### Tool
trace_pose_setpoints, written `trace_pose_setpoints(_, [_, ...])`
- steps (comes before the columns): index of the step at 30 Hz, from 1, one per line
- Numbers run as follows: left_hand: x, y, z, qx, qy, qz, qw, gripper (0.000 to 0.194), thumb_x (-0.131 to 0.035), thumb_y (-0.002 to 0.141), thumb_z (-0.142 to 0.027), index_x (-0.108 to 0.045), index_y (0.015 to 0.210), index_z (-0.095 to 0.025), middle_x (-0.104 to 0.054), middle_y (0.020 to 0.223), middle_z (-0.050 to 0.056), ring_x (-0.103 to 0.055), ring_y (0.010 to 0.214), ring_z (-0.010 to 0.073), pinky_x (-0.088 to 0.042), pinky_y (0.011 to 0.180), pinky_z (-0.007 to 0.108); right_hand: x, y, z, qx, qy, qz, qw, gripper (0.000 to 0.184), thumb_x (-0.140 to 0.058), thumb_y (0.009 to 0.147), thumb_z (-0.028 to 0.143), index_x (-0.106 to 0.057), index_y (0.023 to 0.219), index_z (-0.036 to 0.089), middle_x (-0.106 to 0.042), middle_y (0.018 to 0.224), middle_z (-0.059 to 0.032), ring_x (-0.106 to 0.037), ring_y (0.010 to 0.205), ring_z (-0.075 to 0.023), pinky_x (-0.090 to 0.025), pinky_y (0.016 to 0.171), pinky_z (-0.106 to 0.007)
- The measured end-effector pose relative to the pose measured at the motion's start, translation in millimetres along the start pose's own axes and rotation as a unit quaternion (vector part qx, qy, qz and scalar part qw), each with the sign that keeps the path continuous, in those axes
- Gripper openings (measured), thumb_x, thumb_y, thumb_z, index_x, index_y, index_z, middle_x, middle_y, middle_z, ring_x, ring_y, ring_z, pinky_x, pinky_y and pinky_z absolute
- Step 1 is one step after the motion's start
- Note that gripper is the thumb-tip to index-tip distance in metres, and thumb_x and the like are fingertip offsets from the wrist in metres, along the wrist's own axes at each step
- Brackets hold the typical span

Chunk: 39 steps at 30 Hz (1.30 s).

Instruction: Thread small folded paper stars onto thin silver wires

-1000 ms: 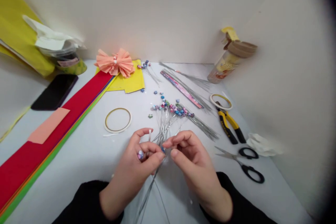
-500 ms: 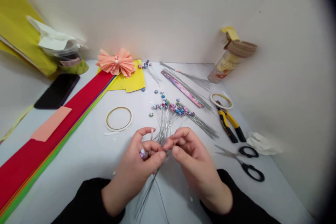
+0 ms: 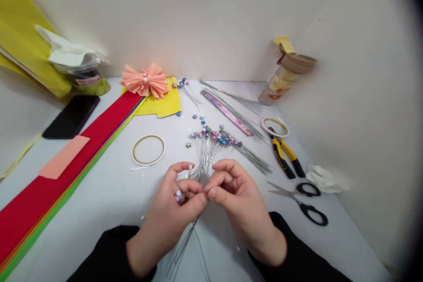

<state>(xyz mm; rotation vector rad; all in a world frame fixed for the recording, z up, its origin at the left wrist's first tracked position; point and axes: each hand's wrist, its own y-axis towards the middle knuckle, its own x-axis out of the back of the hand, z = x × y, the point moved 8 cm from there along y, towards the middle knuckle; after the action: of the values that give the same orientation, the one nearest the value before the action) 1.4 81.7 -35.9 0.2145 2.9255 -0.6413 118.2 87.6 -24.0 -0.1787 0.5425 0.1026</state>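
My left hand and my right hand meet low in the middle of the table, fingers pinched together around a bundle of thin silver wires. The wires fan out away from me and end in small coloured paper stars; their lower ends run down between my wrists. A short white strip of tape sticks up by my left index finger. A small coloured star rests against my left thumb.
A tape ring lies left of the wires. More wires, a second tape ring, yellow pliers, black scissors and a jar are right. Coloured paper sheets, a phone and a peach paper flower are left.
My right fingers have closed in against my left fingertips on the wire bundle. The view has shifted slightly; the objects on the table stay put.
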Motion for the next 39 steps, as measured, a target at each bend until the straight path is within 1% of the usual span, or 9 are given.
trace_pose_setpoints(3, [0.8,0.3,-0.3,-0.002,-0.018,0.000,1.000,0.050,-0.070,0.074,-0.025,-0.035,0.110,-0.022,-0.061,0.062,-0.009,-0.043,0.044,0.0050,-0.036,0.044,0.017,3.5,2.6,-2.7,-0.005,-0.006,0.001,1.000,0.035,-0.081,0.072,0.024,-0.065,0.103,0.026,-0.073,0.073,0.0040,-0.065,0.067,-0.0090,-0.051,0.068,-0.022])
trace_pose_setpoints(6, [1.9,0.0,-1.1,-0.004,-0.020,-0.005,1.000,0.049,-0.069,0.073,-0.023,-0.035,0.109,-0.022,-0.059,0.060,-0.010,-0.042,0.043,0.0047,-0.036,0.044,0.016,6.2,2.9,-0.9,0.013,-0.028,-0.001,1.000,0.037,-0.075,0.078,0.036,-0.065,0.113,0.027,-0.076,0.091,-0.0019,-0.067,0.082,-0.0122,-0.051,0.079,-0.026])
trace_pose_setpoints(8, [1.9,-0.5,-1.1,-0.001,-0.017,-0.006,1.000,0.049,-0.068,0.073,-0.022,-0.035,0.109,-0.022,-0.059,0.060,-0.010,-0.042,0.042,0.0045,-0.036,0.043,0.016,9.0,1.5,3.2,0.036,-0.049,-0.016,0.998,0.034,-0.072,0.081,0.038,-0.065,0.113,0.028,-0.074,0.099,-0.0031,-0.065,0.088,-0.0127,-0.050,0.080,-0.026])
trace_pose_setpoints(13, [3.0,-0.8,-2.4,-0.003,-0.017,-0.012,1.000,0.051,-0.069,0.072,-0.023,-0.034,0.110,-0.022,-0.060,0.062,-0.010,-0.042,0.042,0.0046,-0.036,0.042,0.016,13.9,-4.0,11.8,0.078,-0.093,-0.061,0.991,0.021,-0.075,0.079,0.026,-0.065,0.097,0.026,-0.071,0.081,0.0016,-0.062,0.075,-0.0105,-0.048,0.068,-0.022])
trace_pose_setpoints(21, [1.2,-1.0,-6.2,-0.001,-0.017,-0.010,1.000,0.052,-0.069,0.071,-0.024,-0.033,0.108,-0.021,-0.059,0.061,-0.010,-0.041,0.041,0.0044,-0.035,0.042,0.016,12.2,-3.8,12.4,0.063,-0.132,-0.078,0.986,0.027,-0.078,0.071,0.021,-0.064,0.094,0.025,-0.069,0.079,0.0016,-0.061,0.076,-0.0136,-0.047,0.072,-0.027])
trace_pose_setpoints(26, [-2.2,-1.0,-4.7,0.007,-0.022,0.009,1.000,0.051,-0.070,0.072,-0.025,-0.033,0.107,-0.022,-0.058,0.057,-0.011,-0.041,0.041,0.0044,-0.034,0.044,0.016,10.6,-1.3,10.5,0.049,-0.114,-0.068,0.990,0.026,-0.078,0.071,0.021,-0.064,0.093,0.025,-0.068,0.080,0.0015,-0.060,0.076,-0.0133,-0.048,0.072,-0.027])
trace_pose_setpoints(30, [-2.1,-1.2,-1.8,0.009,-0.023,0.018,1.000,0.048,-0.069,0.073,-0.024,-0.033,0.105,-0.022,-0.058,0.057,-0.011,-0.041,0.042,0.0041,-0.033,0.045,0.016,9.0,-1.5,4.8,0.029,-0.077,-0.043,0.996,0.025,-0.077,0.074,0.025,-0.063,0.095,0.025,-0.069,0.080,0.0014,-0.060,0.072,-0.0118,-0.048,0.069,-0.024])
trace_pose_setpoints(36, [1.3,0.0,-1.5,0.005,-0.030,0.005,1.000,0.049,-0.070,0.073,-0.024,-0.033,0.106,-0.021,-0.059,0.060,-0.010,-0.042,0.042,0.0046,-0.034,0.044,0.017,10.5,-5.0,9.5,0.065,-0.085,-0.046,0.993,0.018,-0.071,0.082,0.028,-0.062,0.098,0.026,-0.071,0.084,0.0000,-0.063,0.080,-0.0128,-0.047,0.074,-0.025])
trace_pose_setpoints(39, [2.6,-0.1,-3.4,-0.002,-0.026,0.000,1.000,0.049,-0.069,0.074,-0.024,-0.034,0.107,-0.021,-0.059,0.060,-0.009,-0.043,0.043,0.0046,-0.034,0.045,0.017,10.4,-7.2,7.4,0.053,-0.096,-0.043,0.993,0.021,-0.071,0.082,0.028,-0.061,0.100,0.026,-0.072,0.080,0.0000,-0.064,0.077,-0.0142,-0.048,0.073,-0.027])
